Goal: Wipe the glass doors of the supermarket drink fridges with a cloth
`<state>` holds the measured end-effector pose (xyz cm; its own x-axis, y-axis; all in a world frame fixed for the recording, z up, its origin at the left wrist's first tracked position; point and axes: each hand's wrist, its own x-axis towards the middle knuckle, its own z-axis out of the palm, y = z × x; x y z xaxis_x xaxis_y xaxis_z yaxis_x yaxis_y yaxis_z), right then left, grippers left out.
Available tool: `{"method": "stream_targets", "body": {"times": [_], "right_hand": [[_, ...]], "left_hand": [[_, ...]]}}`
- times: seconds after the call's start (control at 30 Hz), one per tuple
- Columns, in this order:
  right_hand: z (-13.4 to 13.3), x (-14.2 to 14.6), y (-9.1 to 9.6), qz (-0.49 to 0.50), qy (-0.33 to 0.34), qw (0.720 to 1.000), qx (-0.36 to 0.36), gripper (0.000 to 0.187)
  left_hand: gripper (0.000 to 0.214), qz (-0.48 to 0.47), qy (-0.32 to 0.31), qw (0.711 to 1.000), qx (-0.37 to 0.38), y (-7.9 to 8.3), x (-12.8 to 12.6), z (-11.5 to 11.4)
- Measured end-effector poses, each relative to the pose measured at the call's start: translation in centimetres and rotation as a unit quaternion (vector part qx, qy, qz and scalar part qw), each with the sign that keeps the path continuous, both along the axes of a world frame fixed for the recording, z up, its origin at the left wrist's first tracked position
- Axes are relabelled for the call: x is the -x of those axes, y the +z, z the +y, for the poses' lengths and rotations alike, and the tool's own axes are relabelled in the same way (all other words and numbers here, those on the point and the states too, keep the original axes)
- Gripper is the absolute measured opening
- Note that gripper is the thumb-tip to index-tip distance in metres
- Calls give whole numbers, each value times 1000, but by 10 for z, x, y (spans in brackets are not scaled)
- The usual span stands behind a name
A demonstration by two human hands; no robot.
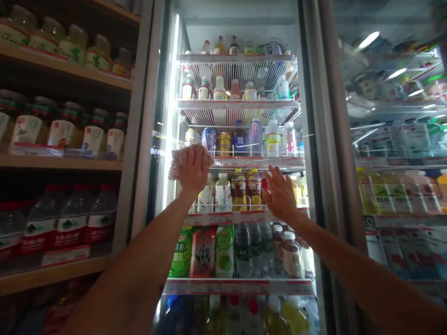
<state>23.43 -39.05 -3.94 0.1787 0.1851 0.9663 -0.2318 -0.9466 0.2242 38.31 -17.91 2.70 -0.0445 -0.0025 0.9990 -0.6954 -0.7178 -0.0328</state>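
Note:
My left hand (pixel 194 168) holds a pale, crumpled cloth (pixel 177 163) and presses it against the glass door (pixel 237 32) of a lit drinks fridge, toward the door's left side. Part of the cloth is hidden under the palm. To the right, my right hand (pixel 280 194) is open with its fingers spread, held up at the glass. Whether that palm touches the pane, I cannot tell. Behind the hands, cans and bottles line the fridge shelves, among them brown tea bottles (pixel 239 188) with yellow caps and a blue can (pixel 208 139).
At the left, wooden shelves (pixel 63 160) carry jars and red-labelled water bottles (pixel 71 218). A metal frame (pixel 337 139) separates this door from another glass-fronted fridge section (pixel 401 186) at the right, stocked with drinks. Below stand green and red drink packs (pixel 203 253).

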Motion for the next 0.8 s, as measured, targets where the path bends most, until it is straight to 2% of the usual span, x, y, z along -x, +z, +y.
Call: {"method": "stream_targets", "body": {"times": [0.07,0.1,0.2,0.27,0.3,0.37,0.43,0.5,0.57,0.67,0.77,0.8], "right_hand": [[3,0,4,3,0,1000,8,47],[5,-1,6,2,0,1000,9,46],[10,-8,13,1,-5,1000,10,46],[10,-11,16,10,-13,1000,14,46],[9,-11,18,17,-15,1000,16,47],[7,-9,20,26,-17,999,18,48],[7,-7,20,34,-16,999,15,49],[8,-5,21,40,-19,999,5,48],[11,-4,21,45,-22,999,-5,47],[14,-4,21,44,-25,999,-8,46],[14,-3,20,48,-28,998,-4,47],[13,-3,20,50,-30,998,-5,47]], "left_hand": [[53,0,-3,1000,16,-7,1,-2],[52,-13,-8,1000,-9,-11,5,-9],[45,-84,-31,980,-178,-23,20,-34],[44,-99,-38,974,-200,-24,23,-39],[45,-91,-39,980,-173,-23,21,-35],[49,-50,-37,996,-68,-17,14,-21],[53,-9,-34,999,15,-12,6,-5],[53,16,-30,998,58,-9,5,3],[45,20,-44,997,57,-8,10,0],[31,10,-163,986,41,-2,23,-16],[37,17,-287,952,101,9,26,-26],[39,21,-303,946,117,11,24,-25]]}}
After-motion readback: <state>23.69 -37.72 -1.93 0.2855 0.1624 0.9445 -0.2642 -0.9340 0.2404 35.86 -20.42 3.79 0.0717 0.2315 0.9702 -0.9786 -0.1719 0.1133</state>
